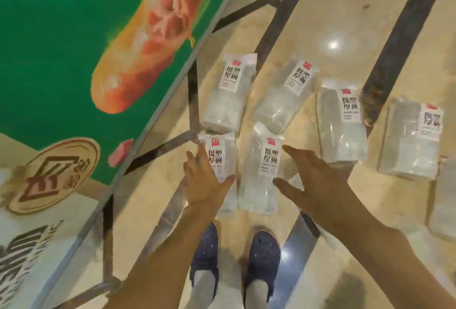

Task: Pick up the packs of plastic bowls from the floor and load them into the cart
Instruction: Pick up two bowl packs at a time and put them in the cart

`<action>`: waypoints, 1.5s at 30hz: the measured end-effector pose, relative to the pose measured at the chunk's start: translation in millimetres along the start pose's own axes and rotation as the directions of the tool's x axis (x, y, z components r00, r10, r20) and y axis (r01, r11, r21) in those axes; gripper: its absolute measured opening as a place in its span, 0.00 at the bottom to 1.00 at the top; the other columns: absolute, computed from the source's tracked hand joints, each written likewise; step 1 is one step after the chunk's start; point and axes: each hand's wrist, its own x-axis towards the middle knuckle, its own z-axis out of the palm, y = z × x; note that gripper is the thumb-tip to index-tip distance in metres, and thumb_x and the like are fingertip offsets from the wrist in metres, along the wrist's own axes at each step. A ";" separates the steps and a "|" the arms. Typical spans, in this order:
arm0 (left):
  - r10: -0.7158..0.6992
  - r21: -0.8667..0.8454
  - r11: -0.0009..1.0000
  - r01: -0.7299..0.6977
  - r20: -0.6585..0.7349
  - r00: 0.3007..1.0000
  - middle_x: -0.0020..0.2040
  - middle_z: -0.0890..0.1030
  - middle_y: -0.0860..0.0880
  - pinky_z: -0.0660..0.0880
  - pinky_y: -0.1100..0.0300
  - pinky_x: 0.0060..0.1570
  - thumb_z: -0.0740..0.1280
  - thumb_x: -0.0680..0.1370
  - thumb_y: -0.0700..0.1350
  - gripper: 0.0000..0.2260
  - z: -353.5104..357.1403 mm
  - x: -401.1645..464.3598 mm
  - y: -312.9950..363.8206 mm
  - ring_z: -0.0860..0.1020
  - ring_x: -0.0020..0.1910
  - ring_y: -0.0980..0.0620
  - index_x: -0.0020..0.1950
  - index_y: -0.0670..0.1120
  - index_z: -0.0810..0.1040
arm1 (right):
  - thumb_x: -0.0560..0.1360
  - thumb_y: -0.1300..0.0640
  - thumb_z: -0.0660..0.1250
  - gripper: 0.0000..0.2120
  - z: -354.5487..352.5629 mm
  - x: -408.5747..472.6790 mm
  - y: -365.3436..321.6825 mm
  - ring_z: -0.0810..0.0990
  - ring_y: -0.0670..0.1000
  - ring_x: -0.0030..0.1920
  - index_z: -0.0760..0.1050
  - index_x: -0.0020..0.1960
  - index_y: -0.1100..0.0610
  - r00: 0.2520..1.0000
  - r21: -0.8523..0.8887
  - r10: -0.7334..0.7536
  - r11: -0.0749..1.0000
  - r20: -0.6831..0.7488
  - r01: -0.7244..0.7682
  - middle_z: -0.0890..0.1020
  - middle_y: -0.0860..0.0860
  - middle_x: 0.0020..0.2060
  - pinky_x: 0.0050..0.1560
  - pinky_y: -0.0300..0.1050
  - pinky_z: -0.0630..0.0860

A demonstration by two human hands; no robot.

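Two bare forearms come in from 6 o'clock, and below them two dark blue shoes [234, 259] stand on the floor. Left hand [206, 180] lies with its fingers spread on the near-left pack [217, 158] of plastic bowls, the thumb at the pack's right side; it is not closed around it. Right hand [313, 180] is open too, fingers stretched toward 11 o'clock, just at the right side of the near-middle pack [261, 170]; whether it touches this pack I cannot tell.

Six packs are clearly seen, all clear bags with a white label and a small red mark. Two are near the hands. Two more lie beyond them at 12 o'clock: far-left pack [228, 91] and far-middle pack [287, 94]. From these, toward 3 o'clock, come the fifth pack [341, 121] and the sixth pack [410, 141], a little apart from each other. At the right edge something clear [444, 197] is cut off by the frame; maybe one more pack, but I cannot tell.

All packs rest on a shiny beige floor [320, 12] with dark stripes [404, 32] and bright light reflections. At 9 to 11 o'clock stands a green printed panel [49, 37] with an orange picture, in a grey metal frame. No cart is identified with certainty.
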 end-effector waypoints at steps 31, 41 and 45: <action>-0.166 -0.233 0.961 0.148 -0.059 0.984 0.71 0.66 0.40 0.74 0.32 0.58 0.80 0.67 0.59 0.56 65.1 59.6 -84.4 0.71 0.65 0.34 0.80 0.60 0.41 | 0.65 0.26 0.71 0.64 236.4 150.3 48.1 0.50 0.66 0.79 0.29 0.79 0.45 0.824 0.338 0.565 0.783 -0.038 -0.521 0.39 0.60 0.81 0.71 0.75 0.61; -0.176 -0.233 0.959 0.160 -0.047 0.983 0.68 0.68 0.42 0.76 0.35 0.55 0.80 0.67 0.60 0.55 83.6 65.4 -98.5 0.74 0.62 0.37 0.80 0.58 0.43 | 0.60 0.31 0.79 0.70 274.3 173.5 41.9 0.62 0.68 0.74 0.32 0.80 0.49 0.785 0.288 0.588 0.799 -0.192 -0.528 0.52 0.65 0.78 0.64 0.70 0.73; -0.157 -0.226 0.963 0.145 -0.034 0.987 0.69 0.68 0.42 0.77 0.35 0.54 0.80 0.67 0.60 0.56 72.8 61.2 -89.7 0.74 0.62 0.37 0.80 0.58 0.42 | 0.64 0.34 0.77 0.65 261.8 167.1 46.6 0.69 0.66 0.67 0.35 0.81 0.50 0.802 0.269 0.564 0.818 -0.198 -0.509 0.60 0.61 0.73 0.56 0.67 0.78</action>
